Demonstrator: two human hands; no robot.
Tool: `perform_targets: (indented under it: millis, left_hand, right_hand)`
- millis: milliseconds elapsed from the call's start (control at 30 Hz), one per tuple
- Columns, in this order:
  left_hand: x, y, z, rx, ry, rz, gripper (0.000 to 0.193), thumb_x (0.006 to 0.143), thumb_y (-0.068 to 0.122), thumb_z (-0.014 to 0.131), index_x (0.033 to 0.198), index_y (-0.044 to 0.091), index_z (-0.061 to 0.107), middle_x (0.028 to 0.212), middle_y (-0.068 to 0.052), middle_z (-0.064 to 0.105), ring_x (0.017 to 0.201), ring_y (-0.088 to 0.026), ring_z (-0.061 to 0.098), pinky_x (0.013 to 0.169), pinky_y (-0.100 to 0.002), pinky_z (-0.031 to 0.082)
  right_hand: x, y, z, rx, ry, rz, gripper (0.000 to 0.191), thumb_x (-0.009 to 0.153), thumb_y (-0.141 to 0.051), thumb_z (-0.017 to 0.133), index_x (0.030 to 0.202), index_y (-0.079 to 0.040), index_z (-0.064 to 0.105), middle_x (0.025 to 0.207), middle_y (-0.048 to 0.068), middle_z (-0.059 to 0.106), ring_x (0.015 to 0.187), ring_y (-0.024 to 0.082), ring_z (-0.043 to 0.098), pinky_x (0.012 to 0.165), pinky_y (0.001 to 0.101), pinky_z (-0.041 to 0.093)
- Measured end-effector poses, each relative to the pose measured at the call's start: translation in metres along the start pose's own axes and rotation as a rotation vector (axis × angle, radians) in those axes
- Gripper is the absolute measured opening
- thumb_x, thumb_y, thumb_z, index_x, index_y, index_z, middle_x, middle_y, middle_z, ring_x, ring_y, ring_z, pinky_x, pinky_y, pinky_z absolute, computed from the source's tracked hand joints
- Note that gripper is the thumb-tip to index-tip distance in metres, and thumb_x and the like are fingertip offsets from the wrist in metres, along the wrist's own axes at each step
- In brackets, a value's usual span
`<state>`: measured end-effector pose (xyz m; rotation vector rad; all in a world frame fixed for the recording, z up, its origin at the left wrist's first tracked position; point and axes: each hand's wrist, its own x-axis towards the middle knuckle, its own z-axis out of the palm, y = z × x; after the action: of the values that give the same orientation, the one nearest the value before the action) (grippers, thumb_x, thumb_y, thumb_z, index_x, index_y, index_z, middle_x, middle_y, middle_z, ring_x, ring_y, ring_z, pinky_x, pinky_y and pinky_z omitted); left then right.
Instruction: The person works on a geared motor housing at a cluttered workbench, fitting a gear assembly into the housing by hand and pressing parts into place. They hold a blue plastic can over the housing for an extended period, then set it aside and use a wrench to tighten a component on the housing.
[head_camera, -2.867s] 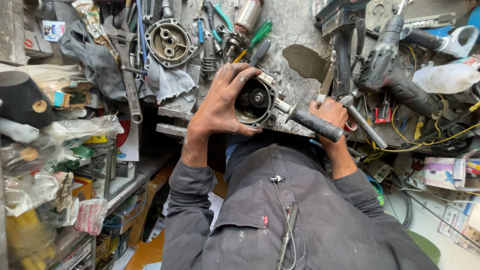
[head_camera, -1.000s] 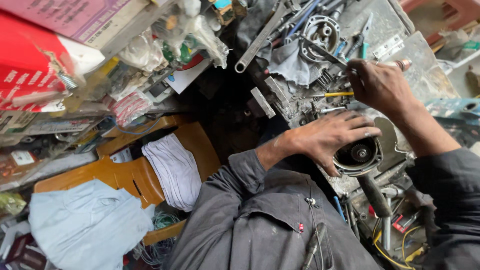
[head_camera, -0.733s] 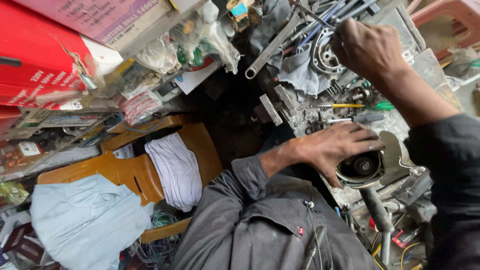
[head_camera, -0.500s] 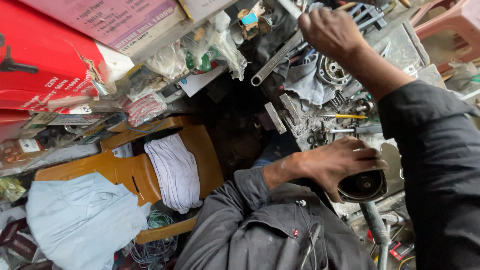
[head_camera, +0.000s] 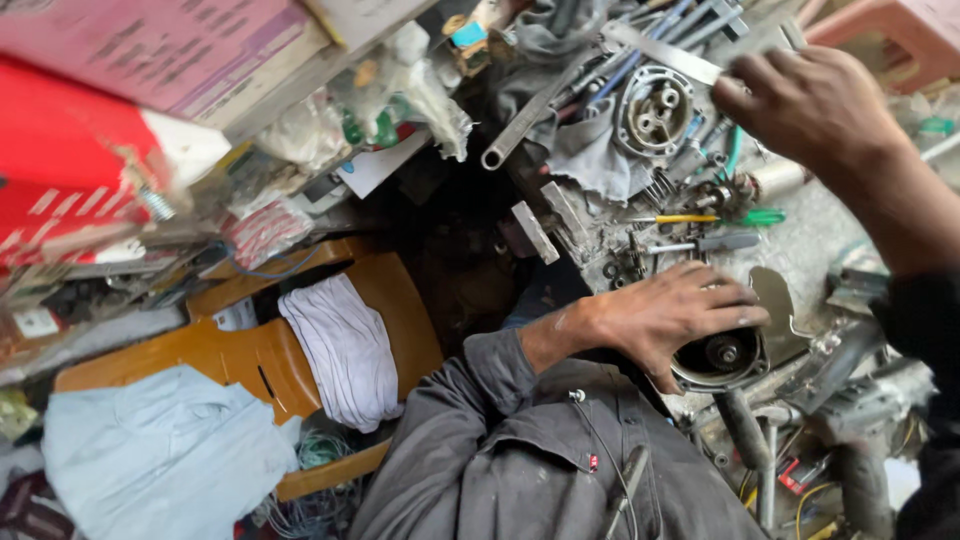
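While the left hand (head_camera: 665, 320) is keeping its grip clamped over the round motor housing (head_camera: 720, 355) at the counter (head_camera: 800, 250) edge, the right hand (head_camera: 810, 105), having lifted away from the housing, is pinching a flat metal strip (head_camera: 665, 52) among scattered tools, well apart.

round motor housing (head_camera: 722, 357) on cluttered bench

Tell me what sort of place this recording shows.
Probably a small repair workshop: a cluttered bench strewn with a wrench, screwdrivers and a round metal housing, while the left hand steadies a motor part.
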<state>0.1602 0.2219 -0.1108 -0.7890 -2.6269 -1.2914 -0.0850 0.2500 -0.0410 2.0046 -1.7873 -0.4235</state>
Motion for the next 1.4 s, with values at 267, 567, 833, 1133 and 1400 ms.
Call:
perform_targets:
  millis: [267, 567, 833, 1133, 1400]
  left_hand:
    - [0.028, -0.002, 0.001, -0.066, -0.008, 0.037, 0.126, 0.041, 0.052, 0.094, 0.147, 0.007, 0.043, 0.142, -0.017, 0.05, 0.133, -0.039, 0.048, 0.114, -0.052, 0.038]
    - [0.058, 0.007, -0.001, -0.07, -0.055, 0.034, 0.12, 0.044, 0.047, 0.094, 0.147, 0.008, 0.045, 0.142, -0.014, 0.051, 0.134, -0.037, 0.048, 0.116, -0.05, 0.038]
    - [0.062, 0.0, -0.006, -0.065, -0.042, 0.028, 0.121, 0.045, 0.049, 0.094, 0.148, 0.008, 0.044, 0.142, -0.015, 0.05, 0.135, -0.038, 0.047, 0.117, -0.052, 0.036]
    - [0.057, -0.01, -0.007, -0.072, -0.046, 0.03, 0.12, 0.044, 0.047, 0.094, 0.147, 0.01, 0.044, 0.142, -0.014, 0.051, 0.134, -0.038, 0.047, 0.115, -0.051, 0.038]
    - [0.052, -0.018, -0.002, -0.041, -0.02, 0.026, 0.127, 0.039, 0.05, 0.095, 0.147, 0.012, 0.04, 0.145, -0.015, 0.048, 0.135, -0.039, 0.046, 0.114, -0.054, 0.037]
  right_hand:
    - [-0.199, -0.067, 0.019, 1.592, 0.27, 1.241, 0.018, 0.119, -0.017, 0.063, 0.11, -0.002, 0.056, 0.103, 0.009, 0.073, 0.089, 0.017, 0.069, 0.077, 0.0291, 0.055]
    - [-0.258, -0.098, 0.071, 2.095, 0.588, 1.943, 0.027, 0.111, -0.028, 0.052, 0.125, -0.005, 0.054, 0.115, 0.008, 0.069, 0.098, 0.016, 0.069, 0.084, 0.0294, 0.057]
    - [-0.242, -0.099, 0.109, 2.302, 0.566, 2.049, 0.024, 0.112, -0.016, 0.048, 0.126, 0.003, 0.053, 0.116, 0.013, 0.062, 0.106, 0.024, 0.062, 0.094, 0.0367, 0.055]
    - [-0.219, -0.099, 0.108, 2.388, 0.219, 1.811, 0.048, 0.105, -0.004, 0.042, 0.151, 0.005, 0.037, 0.133, 0.016, 0.058, 0.128, 0.027, 0.062, 0.109, 0.0342, 0.053]
    - [-0.2, -0.086, 0.099, 1.558, -0.057, 1.674, 0.046, 0.101, -0.008, 0.061, 0.146, 0.0, 0.052, 0.131, 0.017, 0.058, 0.112, 0.025, 0.06, 0.083, 0.0363, 0.055]
